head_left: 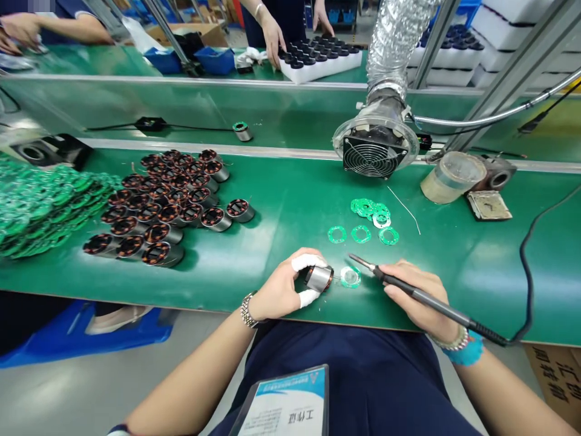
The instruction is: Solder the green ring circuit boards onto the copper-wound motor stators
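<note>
My left hand (290, 281), with white covers on its thumb and finger, grips a motor stator (320, 278) lying on its side near the table's front edge. Thin wires stick out of the stator's right end towards a ring-shaped green circuit board (350, 277) flat on the table. In my right hand (420, 293) is a soldering iron (415, 293), held like a pen, its tip up and to the right of the stator, just above that board. Several more ring boards (361, 234) lie beyond, some in a small pile (370, 209).
Rows of stators (167, 212) stand left, beside stacked green board panels (40, 203). A fan on a foil duct (376, 154) hangs ahead. Solder wire (403, 209), a tub (452, 177) and a sponge tray (489, 205) lie right. Across the divider, a co-worker's hand (273, 39) touches a white tray (318, 71).
</note>
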`<state>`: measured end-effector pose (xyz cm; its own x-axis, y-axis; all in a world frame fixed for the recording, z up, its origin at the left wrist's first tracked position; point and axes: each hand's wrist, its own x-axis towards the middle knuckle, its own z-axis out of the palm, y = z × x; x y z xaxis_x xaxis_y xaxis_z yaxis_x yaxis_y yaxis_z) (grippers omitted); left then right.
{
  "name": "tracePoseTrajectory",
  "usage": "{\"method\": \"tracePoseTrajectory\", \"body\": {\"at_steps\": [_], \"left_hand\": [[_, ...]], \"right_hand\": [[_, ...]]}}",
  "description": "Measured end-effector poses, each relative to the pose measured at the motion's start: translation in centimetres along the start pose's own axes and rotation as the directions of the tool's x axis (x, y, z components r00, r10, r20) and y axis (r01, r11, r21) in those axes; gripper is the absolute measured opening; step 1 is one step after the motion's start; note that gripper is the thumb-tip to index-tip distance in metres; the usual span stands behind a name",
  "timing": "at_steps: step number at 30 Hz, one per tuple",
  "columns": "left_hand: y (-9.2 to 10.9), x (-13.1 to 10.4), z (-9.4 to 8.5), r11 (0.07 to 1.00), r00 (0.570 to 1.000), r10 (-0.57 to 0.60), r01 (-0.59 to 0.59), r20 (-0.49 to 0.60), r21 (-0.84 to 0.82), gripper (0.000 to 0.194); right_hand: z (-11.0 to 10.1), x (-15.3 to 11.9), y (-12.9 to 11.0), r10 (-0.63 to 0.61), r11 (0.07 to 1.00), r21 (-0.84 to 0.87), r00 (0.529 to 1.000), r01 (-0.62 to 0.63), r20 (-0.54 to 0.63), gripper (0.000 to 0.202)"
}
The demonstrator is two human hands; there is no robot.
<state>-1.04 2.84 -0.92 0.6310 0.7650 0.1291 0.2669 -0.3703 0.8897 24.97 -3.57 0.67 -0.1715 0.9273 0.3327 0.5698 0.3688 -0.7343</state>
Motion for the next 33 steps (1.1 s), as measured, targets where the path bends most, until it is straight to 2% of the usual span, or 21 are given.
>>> {"method": "tracePoseTrajectory", "body": {"at_steps": [5, 17, 33], "left_hand": [[-0.17, 0.37, 0.22, 0.999, 1.000, 0.019, -0.018, 0.023, -0.036, 0.038], [-0.34, 0.43, 0.22, 1.000, 0.998, -0.009, 0.011, 0.060, -0.017, 0.040], [-0.65, 0.48, 0.33, 0.995, 0.995, 0.093, -0.091, 0.042, -0.037, 0.044]], "right_hand": [[-0.13, 0.19, 0.11, 0.138, 0.990, 0.002, 0.989, -0.139, 0.060, 0.013], [-0.02, 0.38, 0.25, 0.124, 0.990, 0.052, 0.979, -0.134, 0.165, 0.012], [-0.04, 0.41, 0.18, 0.102, 0.991, 0.068, 0.982, -0.114, 0.159, 0.012]]}}
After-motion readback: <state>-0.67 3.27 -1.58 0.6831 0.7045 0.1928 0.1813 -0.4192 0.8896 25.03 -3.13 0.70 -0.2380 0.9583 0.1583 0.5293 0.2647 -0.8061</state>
